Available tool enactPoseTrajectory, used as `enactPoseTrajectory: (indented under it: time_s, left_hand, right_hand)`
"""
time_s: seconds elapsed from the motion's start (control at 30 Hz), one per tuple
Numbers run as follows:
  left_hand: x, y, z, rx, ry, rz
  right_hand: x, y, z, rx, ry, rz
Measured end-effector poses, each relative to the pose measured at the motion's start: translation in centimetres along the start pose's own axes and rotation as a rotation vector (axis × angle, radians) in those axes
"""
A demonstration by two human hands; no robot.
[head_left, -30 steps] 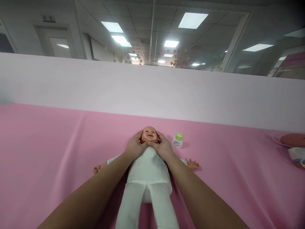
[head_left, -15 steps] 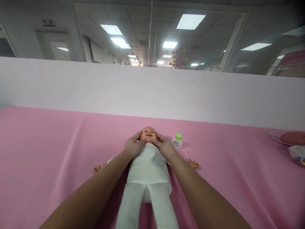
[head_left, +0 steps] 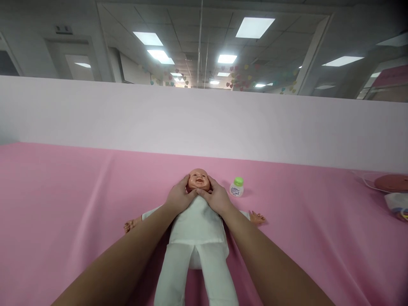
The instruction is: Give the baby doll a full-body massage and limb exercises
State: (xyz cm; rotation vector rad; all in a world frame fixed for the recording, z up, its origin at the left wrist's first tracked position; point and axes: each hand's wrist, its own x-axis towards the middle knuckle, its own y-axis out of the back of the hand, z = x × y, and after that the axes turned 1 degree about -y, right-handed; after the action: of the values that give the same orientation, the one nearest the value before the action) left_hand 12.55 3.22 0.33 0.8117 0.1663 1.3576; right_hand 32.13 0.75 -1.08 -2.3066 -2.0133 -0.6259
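Observation:
A baby doll (head_left: 197, 231) in white clothes lies on its back on the pink cloth (head_left: 63, 204), head away from me. My left hand (head_left: 179, 197) cups the left side of the doll's head (head_left: 198, 179), thumb under the chin. My right hand (head_left: 216, 197) cups the right side in the same way, and the two thumbs meet below the chin. Both hands have their fingers wrapped round the head. The doll's bare arms stick out to either side.
A small white bottle with a green cap (head_left: 237, 187) stands just right of the doll's head. At the far right edge lie a reddish round object (head_left: 392, 182), a white cord and a pale item (head_left: 397, 203). A white partition (head_left: 204, 123) rises behind the table.
My thumbs, which had spread out to the doll's cheeks half a second ago, have slid back together under its chin. The doll has stayed in place.

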Motion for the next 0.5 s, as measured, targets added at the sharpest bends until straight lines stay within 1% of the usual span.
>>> enactPoseTrajectory:
  time_s: [0.1,0.23,0.37,0.5]
  left_hand:
    - [-0.2,-0.1,0.1,0.086,-0.008,0.004]
    - [-0.1,-0.1,-0.1,0.068,-0.022,-0.001]
    - [0.1,0.0,-0.4,-0.008,0.002,0.002]
    - [0.6,-0.2,-1.3,-0.111,0.025,0.021]
  right_hand:
    - [-0.1,-0.1,-0.3,-0.070,-0.029,0.027]
    - [0.0,0.0,-0.2,-0.067,-0.060,0.056]
    - [0.3,0.3,0.3,0.066,-0.056,0.010]
    - [0.6,0.6,0.6,0.183,-0.054,-0.047]
